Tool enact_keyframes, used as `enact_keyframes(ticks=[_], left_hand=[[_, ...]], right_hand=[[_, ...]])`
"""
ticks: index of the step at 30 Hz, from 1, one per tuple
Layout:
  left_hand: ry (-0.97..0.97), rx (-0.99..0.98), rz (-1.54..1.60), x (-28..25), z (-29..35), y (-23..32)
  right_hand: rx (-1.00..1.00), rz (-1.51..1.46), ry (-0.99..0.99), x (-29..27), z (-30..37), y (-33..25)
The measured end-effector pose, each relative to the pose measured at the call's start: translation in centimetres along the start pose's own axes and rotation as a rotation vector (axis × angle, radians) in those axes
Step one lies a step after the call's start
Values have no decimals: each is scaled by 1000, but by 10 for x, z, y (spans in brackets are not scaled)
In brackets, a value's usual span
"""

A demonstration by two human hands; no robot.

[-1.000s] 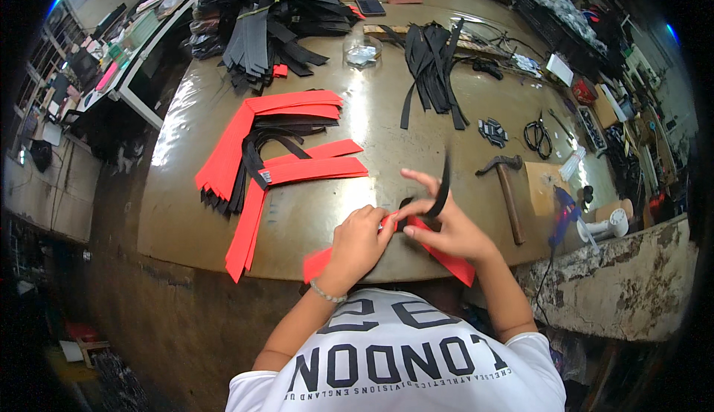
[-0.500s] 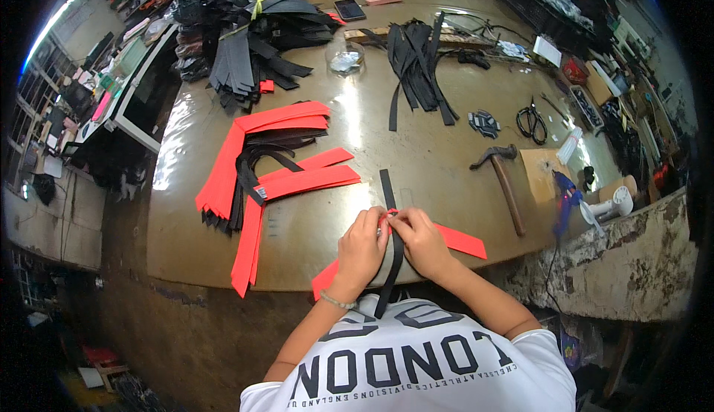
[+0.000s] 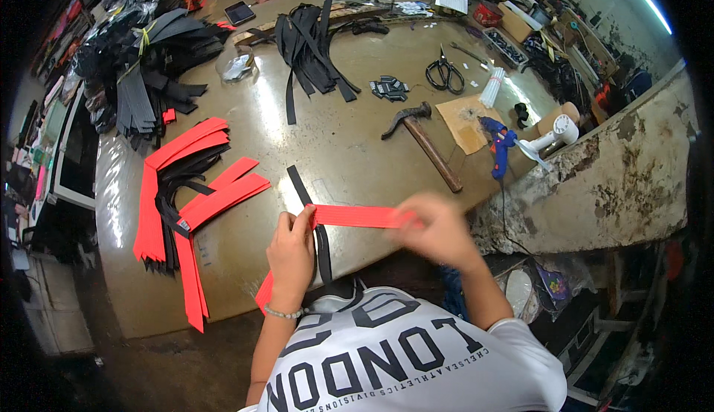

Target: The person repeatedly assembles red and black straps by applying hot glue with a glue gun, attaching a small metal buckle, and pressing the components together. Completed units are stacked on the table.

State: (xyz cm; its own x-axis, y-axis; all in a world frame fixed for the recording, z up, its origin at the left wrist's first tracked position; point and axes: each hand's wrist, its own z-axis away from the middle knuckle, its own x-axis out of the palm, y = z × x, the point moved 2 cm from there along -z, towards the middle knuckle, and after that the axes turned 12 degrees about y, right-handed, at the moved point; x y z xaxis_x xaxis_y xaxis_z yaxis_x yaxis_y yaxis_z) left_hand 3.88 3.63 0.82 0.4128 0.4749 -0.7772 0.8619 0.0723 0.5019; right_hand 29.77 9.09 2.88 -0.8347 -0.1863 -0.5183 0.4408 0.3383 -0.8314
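Note:
A flat red strap [image 3: 355, 216] stretches sideways just over the near table edge. My left hand [image 3: 292, 250] pinches it at its left part, where it crosses a black strap [image 3: 299, 186]. The black strap runs from the tabletop down past my fingers toward me. My right hand [image 3: 440, 230], smeared by motion, is closed around the right end of the red strap and hides that end. Another red strap end [image 3: 265, 291] shows below, beside my left wrist. What joins the straps under my left fingers is hidden.
Left of my hands lie bundled red straps [image 3: 152, 211] with black ones. A hammer [image 3: 431, 152], black scissors [image 3: 445, 75], a cardboard piece [image 3: 462, 123] and a blue glue gun [image 3: 501, 148] lie to the right. Black straps [image 3: 309, 47] and dark strap bundles [image 3: 137, 92] sit farther back.
My right hand has moved away from my left, out to the right, with the red strap's end. The strap now lies straight between them. The whole view has shifted and turned rightward.

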Motion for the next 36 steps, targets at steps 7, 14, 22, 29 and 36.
enact_keyframes(ticks=[7,14,22,29,36], left_hand=[[220,-32,52,-13,14,-3],[167,1,10,-8,19,-7],[192,74,19,-2,11,-15],[192,46,28,0,13,-16],[202,61,16,1,12,-15]], right_hand=[[70,116,1072,-112,-56,136],[257,-94,452,-54,-85,26],[-139,122,-135,45,-104,-29],[-153,214,-160,48,-107,-28],[-66,225,-283,40,-83,-33]])
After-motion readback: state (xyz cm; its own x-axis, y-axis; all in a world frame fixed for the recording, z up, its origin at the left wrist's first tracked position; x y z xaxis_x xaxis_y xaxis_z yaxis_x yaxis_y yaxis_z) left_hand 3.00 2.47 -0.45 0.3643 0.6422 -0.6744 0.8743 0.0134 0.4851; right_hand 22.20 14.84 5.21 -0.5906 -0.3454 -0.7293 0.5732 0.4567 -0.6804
